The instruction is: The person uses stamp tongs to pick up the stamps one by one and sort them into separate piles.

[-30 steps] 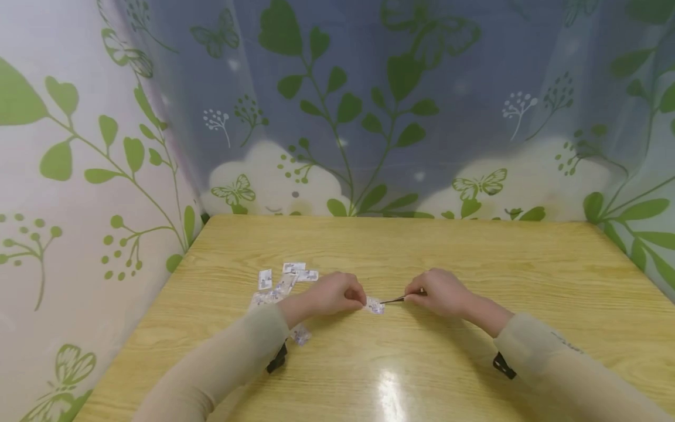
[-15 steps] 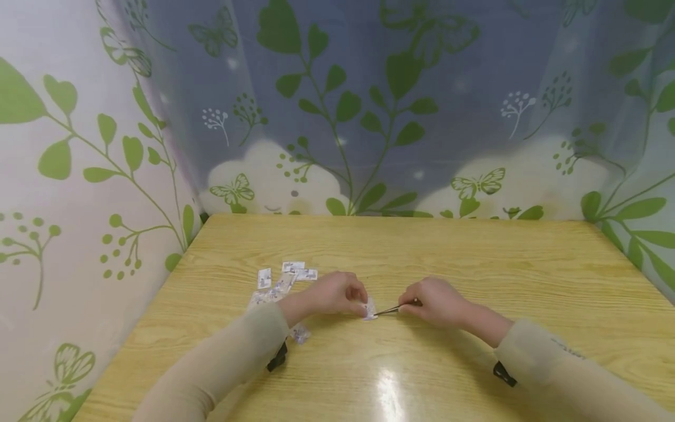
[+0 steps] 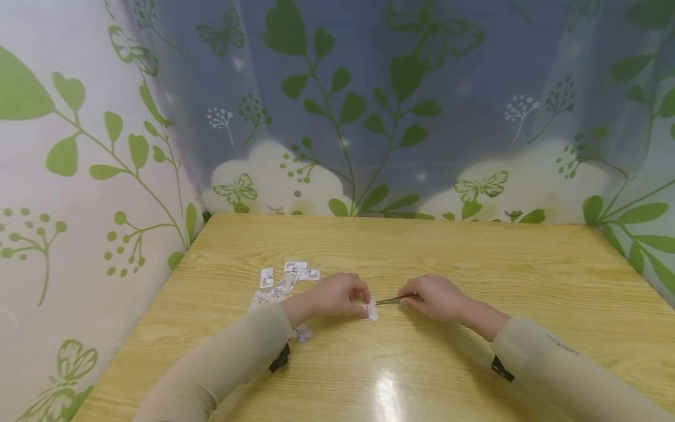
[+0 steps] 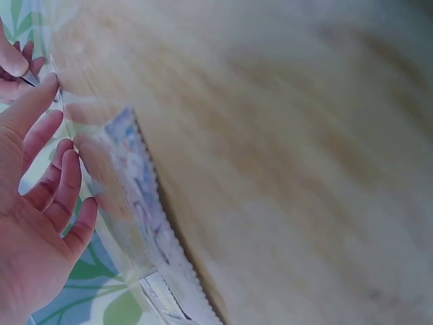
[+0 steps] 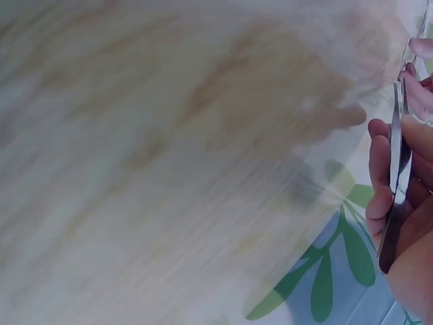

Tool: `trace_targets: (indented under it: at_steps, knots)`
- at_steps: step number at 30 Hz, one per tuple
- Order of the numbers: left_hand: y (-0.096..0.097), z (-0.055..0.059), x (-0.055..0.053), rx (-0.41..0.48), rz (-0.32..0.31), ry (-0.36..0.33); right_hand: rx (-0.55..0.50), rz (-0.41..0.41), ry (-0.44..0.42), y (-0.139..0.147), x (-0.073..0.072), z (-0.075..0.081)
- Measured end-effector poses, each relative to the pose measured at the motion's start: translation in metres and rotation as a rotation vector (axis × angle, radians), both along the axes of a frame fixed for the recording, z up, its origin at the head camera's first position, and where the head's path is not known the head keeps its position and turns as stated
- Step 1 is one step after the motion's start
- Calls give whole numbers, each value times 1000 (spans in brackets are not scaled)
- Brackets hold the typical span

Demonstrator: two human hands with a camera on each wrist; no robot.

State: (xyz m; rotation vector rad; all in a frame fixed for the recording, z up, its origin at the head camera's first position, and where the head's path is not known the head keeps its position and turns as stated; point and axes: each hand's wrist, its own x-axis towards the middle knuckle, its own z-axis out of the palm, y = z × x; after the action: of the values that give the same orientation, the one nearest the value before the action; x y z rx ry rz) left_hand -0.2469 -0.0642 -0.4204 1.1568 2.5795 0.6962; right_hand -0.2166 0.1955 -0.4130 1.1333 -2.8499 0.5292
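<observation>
Between thumb and forefinger, my left hand (image 3: pixel 340 295) pinches the left side of a small clear packet (image 3: pixel 372 312) with purplish print, low over the wooden table. My right hand (image 3: pixel 435 300) grips metal tweezers (image 3: pixel 391 300), their tips pointing left and right at the packet's upper edge in the head view. From the right wrist, the tweezers (image 5: pixel 400 162) show their two arms slightly apart at the tips. In the left wrist view the other fingers of my left hand (image 4: pixel 40 203) spread loosely, and the packet is mostly hidden.
Left of my left hand lie several printed packets (image 3: pixel 285 284) and small white printed cards (image 3: pixel 266 278). Another packet (image 3: pixel 303 334) sits beside the left sleeve. A zigzag-edged packet (image 4: pixel 152 203) looms near the left wrist camera. Leaf-patterned curtains (image 3: pixel 337 117) border the wooden table (image 3: pixel 474 252).
The packet has turned in my left fingers. My right hand moved the tweezers left and down to its lower corner, then back up to its upper edge.
</observation>
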Motion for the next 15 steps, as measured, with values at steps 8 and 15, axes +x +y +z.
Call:
trace_targets:
  at_steps: [8,15]
  knots:
    - [1,0,1,-18,4,-8,1,22,0,0,0,-4]
    - [1,1,0,-25,25,-16,20,-34,-3,0,-4,-1]
